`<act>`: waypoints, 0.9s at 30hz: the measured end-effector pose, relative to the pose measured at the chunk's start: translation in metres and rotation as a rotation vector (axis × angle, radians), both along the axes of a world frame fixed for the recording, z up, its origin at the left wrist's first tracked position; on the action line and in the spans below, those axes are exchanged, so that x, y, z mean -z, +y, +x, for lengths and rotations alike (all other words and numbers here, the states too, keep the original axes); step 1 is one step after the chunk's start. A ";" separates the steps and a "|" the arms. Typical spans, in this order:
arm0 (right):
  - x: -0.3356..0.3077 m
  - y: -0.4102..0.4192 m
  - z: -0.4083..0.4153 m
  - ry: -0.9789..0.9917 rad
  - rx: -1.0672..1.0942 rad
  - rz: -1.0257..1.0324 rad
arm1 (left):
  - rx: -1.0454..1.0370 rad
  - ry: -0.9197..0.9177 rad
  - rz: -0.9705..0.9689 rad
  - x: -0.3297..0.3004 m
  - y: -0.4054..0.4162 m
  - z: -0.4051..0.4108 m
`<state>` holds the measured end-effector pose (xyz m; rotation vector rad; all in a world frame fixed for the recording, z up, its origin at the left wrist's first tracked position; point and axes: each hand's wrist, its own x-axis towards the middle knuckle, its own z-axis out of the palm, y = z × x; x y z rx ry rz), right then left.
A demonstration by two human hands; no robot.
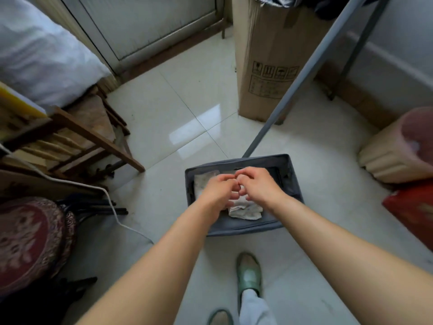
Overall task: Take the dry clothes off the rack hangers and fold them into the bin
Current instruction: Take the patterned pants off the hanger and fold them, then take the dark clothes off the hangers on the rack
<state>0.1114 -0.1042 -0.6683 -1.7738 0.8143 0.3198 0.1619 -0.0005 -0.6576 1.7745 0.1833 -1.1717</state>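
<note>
A grey fabric bin (235,227) stands on the tiled floor in front of me. Both my hands reach over it. My left hand (219,192) and my right hand (259,185) meet fingertip to fingertip and hold a small white patterned cloth (244,209), which hangs bunched below them over the bin's near side. Another pale folded cloth (203,181) lies inside the bin at the left. A grey rack leg (300,83) slants up behind the bin.
A tall cardboard box (264,59) stands behind the bin. A wooden chair (70,137) and a red patterned cushion (25,240) crowd the left. A beige basket (398,148) and a red box (414,207) sit on the right. My green slippers (248,273) are below.
</note>
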 end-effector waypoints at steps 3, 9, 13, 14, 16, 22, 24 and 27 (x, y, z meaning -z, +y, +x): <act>-0.053 0.011 -0.021 -0.068 0.040 -0.017 | 0.026 -0.056 -0.019 -0.052 0.013 -0.016; -0.153 0.034 -0.081 -0.203 0.129 -0.013 | 0.136 -0.136 -0.117 -0.157 0.032 -0.058; -0.213 0.042 -0.126 -0.248 0.203 -0.040 | 0.197 -0.154 -0.181 -0.215 0.033 -0.098; -0.228 0.043 -0.138 -0.262 0.215 -0.056 | 0.207 -0.153 -0.198 -0.226 0.032 -0.108; -0.256 0.042 -0.162 -0.293 0.241 -0.106 | 0.228 -0.159 -0.247 -0.250 0.029 -0.129; -0.330 0.028 -0.257 -0.346 0.352 -0.229 | 0.402 -0.154 -0.355 -0.318 0.003 -0.200; -0.353 0.019 -0.296 -0.363 0.361 -0.283 | 0.475 -0.158 -0.388 -0.342 -0.010 -0.231; -0.380 0.010 -0.355 -0.390 0.380 -0.363 | 0.602 -0.195 -0.448 -0.373 -0.024 -0.278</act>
